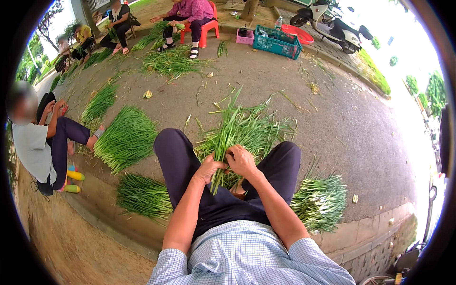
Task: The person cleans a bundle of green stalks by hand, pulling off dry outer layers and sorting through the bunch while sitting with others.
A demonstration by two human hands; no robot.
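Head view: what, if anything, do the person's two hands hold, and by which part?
Both the left hand and the right hand grip one bunch of green chives near its lower stem end, with the leafy tops fanning away.

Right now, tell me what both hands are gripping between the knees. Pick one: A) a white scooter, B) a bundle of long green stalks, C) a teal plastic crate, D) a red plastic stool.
B: the left hand and the right hand both close around a bundle of long green stalks, while the teal crate, red stool and scooter stand far off across the pavement.
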